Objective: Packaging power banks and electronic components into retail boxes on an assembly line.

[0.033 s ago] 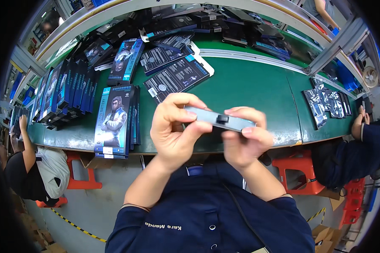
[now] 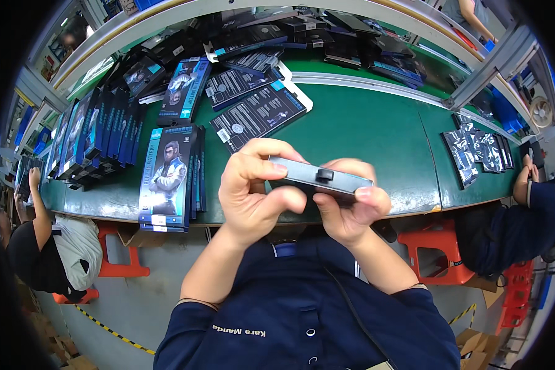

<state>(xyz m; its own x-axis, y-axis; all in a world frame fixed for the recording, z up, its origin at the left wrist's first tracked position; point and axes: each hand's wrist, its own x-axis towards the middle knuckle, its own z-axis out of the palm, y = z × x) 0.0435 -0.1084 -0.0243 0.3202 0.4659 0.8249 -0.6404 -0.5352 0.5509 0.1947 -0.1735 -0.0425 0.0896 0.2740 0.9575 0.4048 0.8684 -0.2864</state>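
Above the near edge of the green table I hold a slim dark box [image 2: 302, 171], its narrow grey end towards me and a small black tab at the middle of that end. My left hand [image 2: 253, 188] grips the left end, with the fingers over the top and the thumb bent below. At the other end my right hand [image 2: 354, 200] has its fingers behind the box and its thumb under the lower edge. Part of the right fingers and the box's far side are hidden. Nearest to the left hand lies a dark printed box [image 2: 262, 114] with an open white flap.
Printed boxes [image 2: 163, 176] stand at the left, beside a leaning row of boxes [image 2: 92, 132]. A heap of boxes [image 2: 253, 37] fills the back behind a metal rail [image 2: 376, 83]. Silvery pouches [image 2: 465, 154] lie at the right of the green table [image 2: 376, 123]. People sit on both sides.
The box has tilted slightly, showing more of its dark underside. My left thumb has come down off its edge, and my right fingers have shifted behind and below it.
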